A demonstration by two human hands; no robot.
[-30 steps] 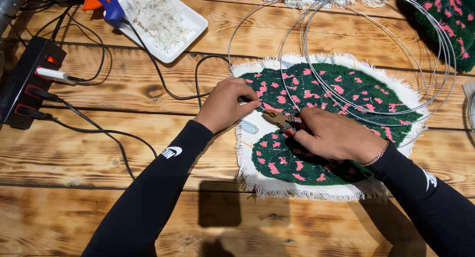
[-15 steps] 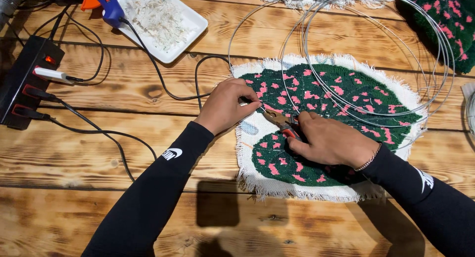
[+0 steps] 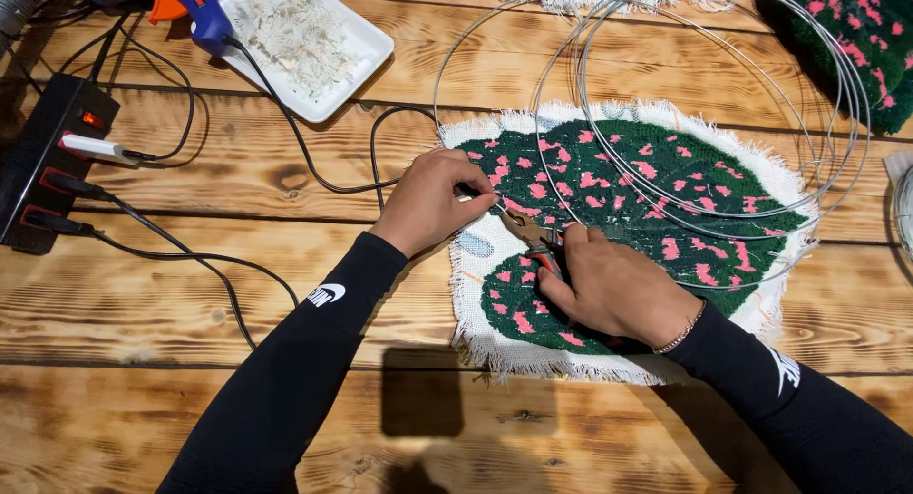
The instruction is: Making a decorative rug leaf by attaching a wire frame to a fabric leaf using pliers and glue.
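A leaf-shaped tufted rug piece (image 3: 666,185), dark green with pink spots and a frayed white cloth border, lies on the wooden table. My right hand (image 3: 613,290) rests on it and grips pliers (image 3: 533,239) with red handles, jaws pointing up-left. My left hand (image 3: 433,199) sits at the rug's left edge, fingertips pinched on a thin wire end right at the pliers' jaws. Several thin metal wire hoops (image 3: 723,104) lie over the upper part of the rug.
A white tray (image 3: 304,42) of pale fluff sits at the back left beside a blue glue gun (image 3: 181,0). A black power strip (image 3: 43,156) with plugs lies at the left edge, its black cables (image 3: 304,156) trailing across the table. More green-and-pink rug (image 3: 865,38) lies at the top right.
My right hand has slid slightly down and left with the pliers, and the left hand's fingers have closed in on the pliers' tip. The rug and hoops stay put.
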